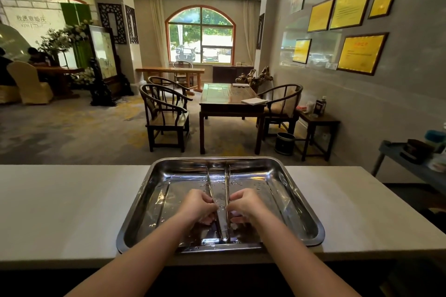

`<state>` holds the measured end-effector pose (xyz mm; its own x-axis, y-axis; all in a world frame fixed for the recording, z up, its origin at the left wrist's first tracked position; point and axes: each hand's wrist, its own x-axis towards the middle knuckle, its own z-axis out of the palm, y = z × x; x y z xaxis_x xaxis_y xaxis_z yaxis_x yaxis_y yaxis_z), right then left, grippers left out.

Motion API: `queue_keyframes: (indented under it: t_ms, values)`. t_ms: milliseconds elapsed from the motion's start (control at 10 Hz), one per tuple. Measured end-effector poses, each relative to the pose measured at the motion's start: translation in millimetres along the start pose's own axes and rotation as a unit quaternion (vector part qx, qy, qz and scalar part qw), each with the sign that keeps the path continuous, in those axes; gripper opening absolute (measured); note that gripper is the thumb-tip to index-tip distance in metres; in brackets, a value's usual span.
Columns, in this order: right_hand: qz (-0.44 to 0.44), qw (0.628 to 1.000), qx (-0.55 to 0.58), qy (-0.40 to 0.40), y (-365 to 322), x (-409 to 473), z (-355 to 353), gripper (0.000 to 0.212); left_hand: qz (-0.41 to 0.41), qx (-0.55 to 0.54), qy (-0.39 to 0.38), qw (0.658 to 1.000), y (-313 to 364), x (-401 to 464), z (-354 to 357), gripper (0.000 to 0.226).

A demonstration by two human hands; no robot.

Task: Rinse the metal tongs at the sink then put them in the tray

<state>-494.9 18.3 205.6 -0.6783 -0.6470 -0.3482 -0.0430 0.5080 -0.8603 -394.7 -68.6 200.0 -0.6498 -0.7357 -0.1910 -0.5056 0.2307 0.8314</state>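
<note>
The metal tongs [226, 185] lie lengthwise inside a shiny steel tray [306, 214] on the white counter, hinge end toward me, the two arms spreading toward the far rim. My left hand [199, 206] pinches the left arm of the tongs and my right hand [246, 207] pinches the right arm, both near the hinge half. Water drops speckle the tray floor around the tongs. No sink is in view.
The white counter [72, 210] runs left and right of the tray, its near edge just below the tray. Beyond it are wooden chairs [166, 113] and a dark table [229, 101]. A grey cart [415, 159] with small items stands at the right.
</note>
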Motion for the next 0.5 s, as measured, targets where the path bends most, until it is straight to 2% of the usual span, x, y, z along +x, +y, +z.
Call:
queue_keyframes:
  t_ms: [100,300,400,500]
  values:
    - [0.004,1.000,-0.015,-0.005,-1,0,0,0.020,0.004,0.010,-0.011,1.000,-2,2,-3,0.011]
    - [-0.016,0.997,-0.075,0.000,-2,-4,-2,0.023,0.011,0.034,-0.026,0.999,-1,2,-6,0.010]
    - [-0.094,0.978,-0.184,0.015,-6,-4,-7,0.013,0.049,0.093,-0.031,0.994,3,4,-15,0.019]
    - [-0.136,0.952,-0.274,-0.017,-25,-12,-17,0.017,0.102,0.180,-0.044,0.977,18,2,-37,0.034]
